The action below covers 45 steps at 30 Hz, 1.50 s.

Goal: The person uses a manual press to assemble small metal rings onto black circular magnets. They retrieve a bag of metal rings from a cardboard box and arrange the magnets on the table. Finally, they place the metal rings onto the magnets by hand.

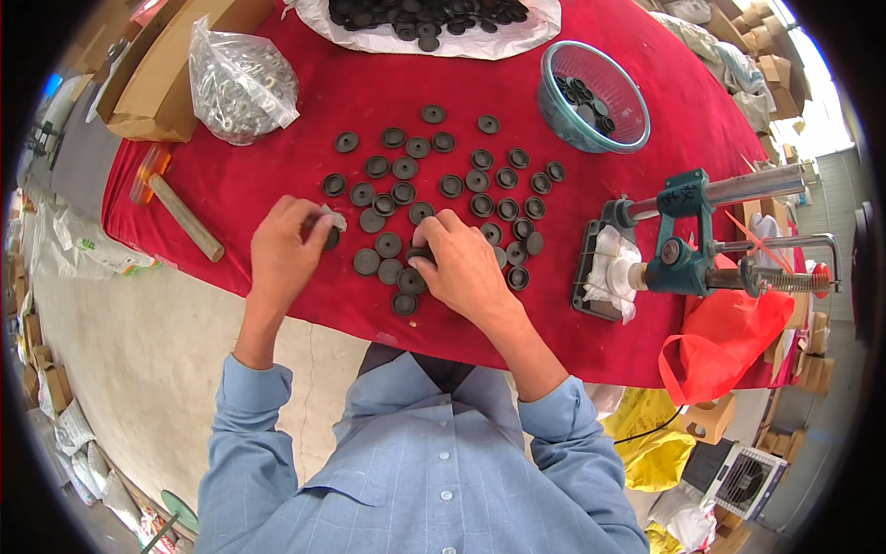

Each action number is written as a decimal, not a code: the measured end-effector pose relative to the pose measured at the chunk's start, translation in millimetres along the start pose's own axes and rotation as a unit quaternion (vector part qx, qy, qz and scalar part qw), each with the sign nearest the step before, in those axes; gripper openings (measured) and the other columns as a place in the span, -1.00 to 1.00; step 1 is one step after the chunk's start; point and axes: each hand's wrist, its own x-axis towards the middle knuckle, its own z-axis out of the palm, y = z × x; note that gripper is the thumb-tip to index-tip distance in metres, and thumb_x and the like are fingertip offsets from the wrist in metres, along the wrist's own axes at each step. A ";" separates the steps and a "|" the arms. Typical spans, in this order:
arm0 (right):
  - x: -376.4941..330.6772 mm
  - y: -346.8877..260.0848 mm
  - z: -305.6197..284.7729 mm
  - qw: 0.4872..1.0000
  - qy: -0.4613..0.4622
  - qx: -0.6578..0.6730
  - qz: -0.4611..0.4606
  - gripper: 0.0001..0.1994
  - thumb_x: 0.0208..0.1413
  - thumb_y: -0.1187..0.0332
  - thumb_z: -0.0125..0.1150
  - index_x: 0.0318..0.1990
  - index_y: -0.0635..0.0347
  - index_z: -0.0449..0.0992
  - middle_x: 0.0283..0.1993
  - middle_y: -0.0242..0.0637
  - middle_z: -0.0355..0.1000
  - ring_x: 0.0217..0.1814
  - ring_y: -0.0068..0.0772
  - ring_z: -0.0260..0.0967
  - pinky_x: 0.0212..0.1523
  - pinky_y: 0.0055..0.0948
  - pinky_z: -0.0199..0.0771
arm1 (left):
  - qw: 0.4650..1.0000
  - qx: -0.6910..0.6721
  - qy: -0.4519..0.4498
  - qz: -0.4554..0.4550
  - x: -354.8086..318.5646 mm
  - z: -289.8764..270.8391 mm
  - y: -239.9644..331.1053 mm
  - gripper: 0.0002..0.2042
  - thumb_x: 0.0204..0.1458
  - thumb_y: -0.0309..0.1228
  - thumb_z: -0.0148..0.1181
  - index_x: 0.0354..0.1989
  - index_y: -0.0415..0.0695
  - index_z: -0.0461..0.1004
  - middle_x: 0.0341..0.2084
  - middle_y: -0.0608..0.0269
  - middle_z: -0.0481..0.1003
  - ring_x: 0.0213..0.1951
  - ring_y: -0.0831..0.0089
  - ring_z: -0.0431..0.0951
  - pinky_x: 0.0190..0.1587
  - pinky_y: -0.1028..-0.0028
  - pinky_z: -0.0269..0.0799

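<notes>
Many round black discs with raised rims and central holes lie spread on the red cloth [212,166], such as the black disc [403,303] nearest the front edge. My left hand [288,245] is closed at the left of the spread, its fingertips on a dark disc [331,239]. A scrap of whitish material [334,218] shows at those fingertips; whether it is wrapped on a finger or held, I cannot tell. Amid the discs, my right hand [461,263] is bent with thumb and fingers pinched on another black disc, mostly hidden under the fingers.
At right stands a green hand press [678,245] with white cloth wrapped at its base. Behind are a clear bluish bowl [637,111] with black discs and a white sack [544,37] heaped with more. A bag of metal parts [242,88], cardboard box [171,78] and hammer [185,214] lie left.
</notes>
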 end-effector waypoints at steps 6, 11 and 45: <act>3.1 14.8 -21.8 0.994 0.110 -0.009 0.011 -0.79 0.01 0.53 0.42 -0.23 0.13 0.50 -0.25 -0.26 0.46 -0.22 -0.10 0.50 -0.14 -0.13 0.46 | 0.989 0.041 -0.056 0.133 6.7 28.6 17.1 -0.64 0.06 -0.44 0.42 0.05 -0.21 0.58 -0.13 0.05 0.52 -0.17 0.05 0.60 -0.16 0.20 0.54; 0.9 35.8 -12.1 0.984 0.110 -0.117 -0.077 -0.82 0.03 0.55 0.37 -0.20 0.16 0.55 -0.17 -0.28 0.46 -0.08 -0.14 0.48 -0.07 -0.17 0.46 | 0.988 0.015 -0.030 0.152 9.9 36.1 10.7 -0.72 0.07 -0.48 0.41 -0.04 -0.23 0.62 -0.23 0.08 0.51 -0.22 0.10 0.59 -0.18 0.20 0.53; -33.3 30.9 -19.6 0.980 0.187 -0.072 -0.013 -0.74 0.03 0.49 0.43 -0.08 0.20 0.63 -0.08 -0.25 0.50 -0.04 -0.12 0.51 -0.08 -0.17 0.55 | 0.987 -0.147 -0.022 0.055 -48.3 4.9 5.5 -0.73 -0.12 -0.69 0.39 -0.27 -0.21 0.43 -0.06 0.09 0.54 -0.10 0.33 0.59 -0.02 0.38 0.53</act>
